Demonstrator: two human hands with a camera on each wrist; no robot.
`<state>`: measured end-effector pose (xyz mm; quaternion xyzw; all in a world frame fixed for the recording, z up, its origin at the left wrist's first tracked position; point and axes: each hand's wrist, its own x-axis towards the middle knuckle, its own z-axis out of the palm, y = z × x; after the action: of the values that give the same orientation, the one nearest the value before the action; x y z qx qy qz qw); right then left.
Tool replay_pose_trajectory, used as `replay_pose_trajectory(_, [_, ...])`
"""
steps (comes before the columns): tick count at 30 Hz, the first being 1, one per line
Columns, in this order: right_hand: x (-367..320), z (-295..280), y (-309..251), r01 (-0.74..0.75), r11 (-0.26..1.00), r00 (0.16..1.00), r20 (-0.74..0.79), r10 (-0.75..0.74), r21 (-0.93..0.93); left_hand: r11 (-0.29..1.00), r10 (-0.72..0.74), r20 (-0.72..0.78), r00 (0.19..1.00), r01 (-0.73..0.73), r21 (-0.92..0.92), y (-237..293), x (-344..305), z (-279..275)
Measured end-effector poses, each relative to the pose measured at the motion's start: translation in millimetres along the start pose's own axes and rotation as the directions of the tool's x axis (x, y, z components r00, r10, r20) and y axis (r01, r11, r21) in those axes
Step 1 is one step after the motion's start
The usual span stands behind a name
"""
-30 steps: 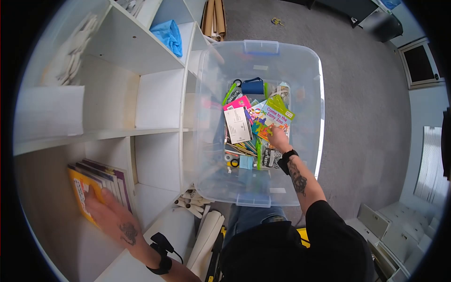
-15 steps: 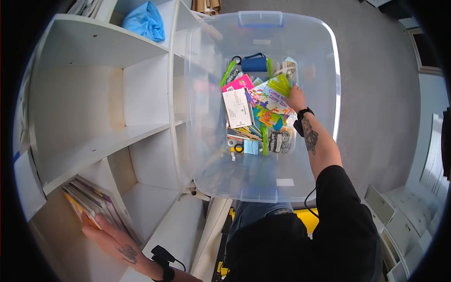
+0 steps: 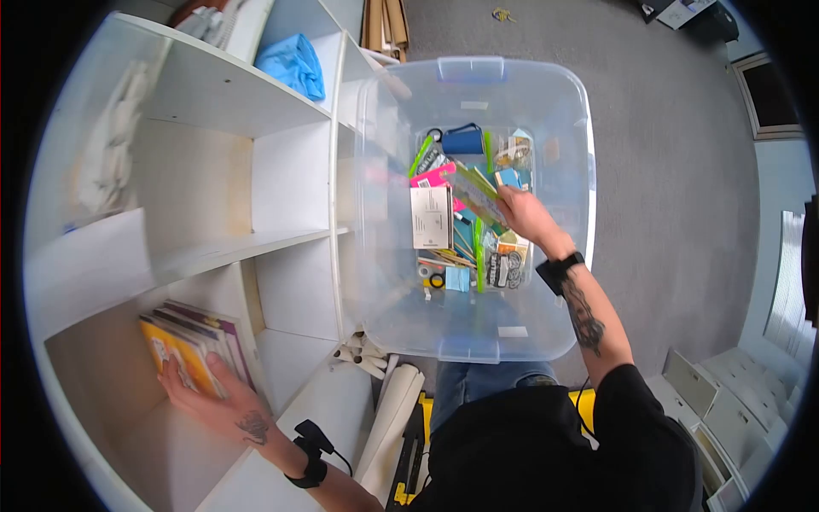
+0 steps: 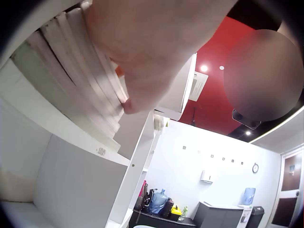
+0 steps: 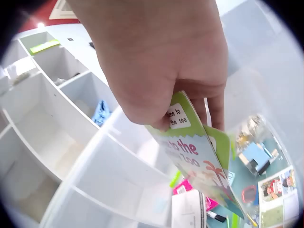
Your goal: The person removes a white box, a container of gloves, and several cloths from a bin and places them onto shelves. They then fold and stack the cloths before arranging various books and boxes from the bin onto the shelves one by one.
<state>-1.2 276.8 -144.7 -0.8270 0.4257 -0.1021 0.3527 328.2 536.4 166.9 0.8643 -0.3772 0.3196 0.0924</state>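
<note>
My right hand (image 3: 537, 224) pinches a green-edged picture book (image 3: 472, 194) by its top edge, thumb on the front cover and fingers behind. The right wrist view shows part of its title on the picture book (image 5: 183, 148), held tilted over a clear plastic bin (image 3: 392, 320). Inside the bin lie a white printed card or booklet (image 3: 431, 218), a pink book (image 3: 433, 176), pencils and zip bags. My left hand (image 3: 213, 394) rests with extended fingers on the yellow cover of the outermost book in an upright row of books (image 3: 223, 334) in a shelf compartment.
A white shelf unit (image 3: 294, 243) stands left of the bin, with a blue plastic bag (image 3: 293, 66) in an upper compartment. Rolled sheets (image 3: 388, 422) lean below the shelf. The bin also holds a blue cylindrical thing (image 3: 463, 141) with a strap and light blue notes (image 3: 457, 279).
My right hand has lifted the picture book off the pile and tilted it, moving it slightly left and uncovering things beneath. My left hand stays at the row of books.
</note>
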Motion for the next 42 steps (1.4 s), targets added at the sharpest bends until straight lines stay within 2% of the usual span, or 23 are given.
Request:
replay_pose_trajectory(3, [-28.4,-59.2,-54.8,0.103,0.984,0.994,0.011,-0.106,0.144,0.935,0.141,-0.290,0.947,-0.224,-0.276,-22.4,-18.5,-5.7])
replay_pose_trajectory(4, [-38.7,-81.9,-75.7,0.127,0.973,0.991,0.018,-0.133,0.190,0.876,0.123,-0.311,0.942,-0.251,-0.413,-2.4,-26.4,-10.6])
replay_pose_trajectory(5, [-48.1,-103.1,-94.9,0.151,0.960,0.986,0.028,-0.162,0.236,0.829,0.229,-0.189,0.955,-0.293,-0.476,18.9,-31.0,-23.3])
replay_pose_trajectory(6, [-55.7,-121.5,-111.8,0.169,0.951,0.980,0.060,-0.191,0.259,0.714,0.241,-0.015,0.970,-0.188,-0.675,37.6,-40.1,-22.3])
replay_pose_trajectory(7, [-63.6,-137.5,-127.2,0.186,0.941,0.972,0.090,-0.219,0.284,0.634,0.308,0.111,0.945,-0.117,-0.765,63.5,-39.5,-23.9])
replay_pose_trajectory(8, [-70.3,-148.7,-140.7,0.202,0.929,0.962,0.116,-0.248,0.310,0.586,0.317,0.146,0.937,-0.072,-0.807,86.5,-44.4,-16.6])
replay_pose_trajectory(10, [-83.0,-161.9,-163.9,0.246,0.901,0.945,0.117,-0.304,0.357,0.622,0.425,0.223,0.877,-0.103,-0.776,122.4,-42.1,-19.5])
replay_pose_trajectory(12, [-88.0,-165.5,-174.8,0.282,0.873,0.926,0.124,-0.356,0.399,0.593,0.506,0.319,0.801,-0.055,-0.803,121.5,-59.7,-0.5])
replay_pose_trajectory(13, [-91.6,-163.6,-178.4,0.262,0.851,0.944,0.062,-0.324,0.455,0.580,0.549,0.369,0.750,-0.024,-0.814,121.0,-65.2,4.2])
replay_pose_trajectory(15, [-97.1,-155.6,-183.9,0.235,0.794,0.966,-0.048,-0.252,0.561,0.534,0.423,0.614,0.666,0.364,-0.763,116.4,-77.3,-4.9])
replay_pose_trajectory(16, [-101.4,-143.1,-184.6,0.154,0.685,0.988,-0.100,-0.118,0.712,0.484,0.361,0.722,0.590,0.543,-0.686,113.0,-82.8,-10.6])
replay_pose_trajectory(19, [-99.9,-118.9,-193.0,0.087,0.422,0.987,-0.136,0.087,0.902,0.380,0.239,0.551,0.800,0.445,-0.811,103.2,-99.5,-20.2])
replay_pose_trajectory(23, [-101.5,-72.0,-211.4,0.018,0.335,0.979,0.051,-0.197,0.942,0.228,-0.002,0.481,0.877,0.469,-0.853,87.6,-101.0,-31.9])
replay_pose_trajectory(26, [-102.5,-65.4,-230.2,0.067,0.517,0.954,0.097,-0.284,0.853,0.336,-0.061,0.503,0.862,0.492,-0.803,79.2,-97.0,-47.1])
replay_pose_trajectory(27, [-100.3,-73.0,-238.0,0.066,0.519,0.945,0.114,-0.307,0.852,0.352,-0.081,0.498,0.863,0.492,-0.796,76.9,-95.8,-51.7])
replay_pose_trajectory(28, [-99.3,-81.2,-247.6,0.062,0.524,0.934,0.136,-0.331,0.849,0.265,-0.092,0.520,0.849,0.525,-0.809,70.2,-100.9,-49.2])
replay_pose_trajectory(31, [-89.9,-82.8,-262.3,0.152,0.540,0.883,0.132,-0.450,0.828,0.263,-0.223,0.440,0.870,0.488,-0.832,59.7,-112.3,-53.3])
replay_pose_trajectory(33, [-85.5,-91.8,-274.8,0.197,0.573,0.824,0.182,-0.536,0.796,0.195,-0.378,0.354,0.855,0.447,-0.873,57.4,-106.4,-59.4])
replay_pose_trajectory(34, [-86.7,-106.2,-289.4,-0.030,0.582,0.794,0.373,-0.480,0.813,0.164,-0.449,0.312,0.837,0.421,-0.892,55.3,-101.6,-63.3])
replay_pose_trajectory(37, [-64.2,-110.0,-309.8,-0.148,0.599,0.674,0.524,-0.521,0.787,0.088,-0.574,0.327,0.750,0.454,-0.887,42.5,-90.1,-73.2])
replay_pose_trajectory(38, [-55.6,-107.5,-318.0,-0.107,0.568,0.689,0.472,-0.549,0.816,0.161,-0.574,0.320,0.754,0.487,-0.859,37.1,-92.4,-72.8])
replay_pose_trajectory(41, [-22.6,-111.9,-356.6,-0.144,0.494,0.657,0.456,-0.601,0.858,0.229,-0.511,0.308,0.802,0.473,-0.851,46.3,-86.1,-99.2])
replay_pose_trajectory(42, [-12.9,-111.0,-368.9,-0.130,0.510,0.655,0.460,-0.599,0.850,0.221,-0.461,0.435,0.773,0.575,-0.787,37.8,-95.9,-107.8])
